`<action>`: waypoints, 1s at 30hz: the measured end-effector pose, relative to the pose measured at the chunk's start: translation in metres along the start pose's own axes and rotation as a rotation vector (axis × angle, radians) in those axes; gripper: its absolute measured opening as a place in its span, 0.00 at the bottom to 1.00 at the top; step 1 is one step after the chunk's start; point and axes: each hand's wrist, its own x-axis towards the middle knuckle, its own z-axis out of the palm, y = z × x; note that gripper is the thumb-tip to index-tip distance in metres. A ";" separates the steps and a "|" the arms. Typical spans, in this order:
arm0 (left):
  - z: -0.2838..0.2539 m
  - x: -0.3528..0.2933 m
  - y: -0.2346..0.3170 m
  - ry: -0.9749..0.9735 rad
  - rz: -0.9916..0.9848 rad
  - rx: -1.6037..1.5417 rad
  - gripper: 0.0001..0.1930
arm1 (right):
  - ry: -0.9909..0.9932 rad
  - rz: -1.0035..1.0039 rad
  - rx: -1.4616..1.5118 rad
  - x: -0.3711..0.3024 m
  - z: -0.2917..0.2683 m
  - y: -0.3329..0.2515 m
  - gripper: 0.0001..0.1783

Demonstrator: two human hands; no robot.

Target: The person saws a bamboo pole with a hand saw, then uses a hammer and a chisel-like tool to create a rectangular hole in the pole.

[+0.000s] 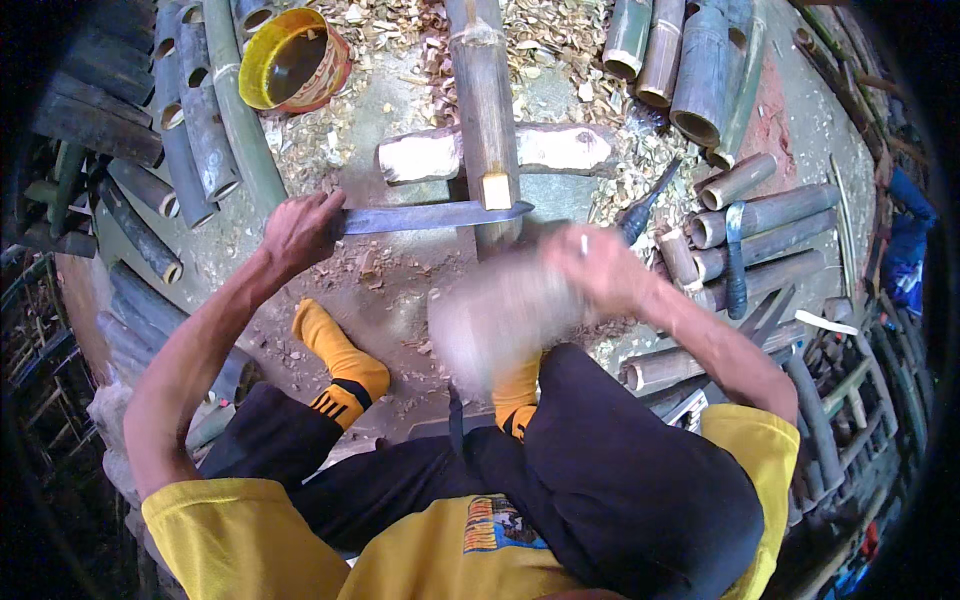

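My left hand [305,228] is closed round the handle of a long knife [415,218]. Its blade points right and lies across a bamboo pole [485,100], just below a pale squared cut in the pole. My right hand [600,268] grips a thick, light-coloured block [500,315], perhaps a wooden mallet, smeared by motion. That block is near me, below the blade and apart from it. Under the pole runs a short log [565,148] with a whitish, stripped face.
Wood chips [550,40] cover the ground ahead. A yellow bucket [290,62] with dark contents stands far left. Cut bamboo tubes [765,215] lie on the right, near a dark-handled tool [640,215] and another dark handle [736,260]. My feet in orange socks [335,350] flank the work.
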 end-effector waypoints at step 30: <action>-0.015 0.039 -0.014 -0.235 -0.133 -0.198 0.12 | 0.065 0.804 0.518 0.000 -0.042 -0.008 0.51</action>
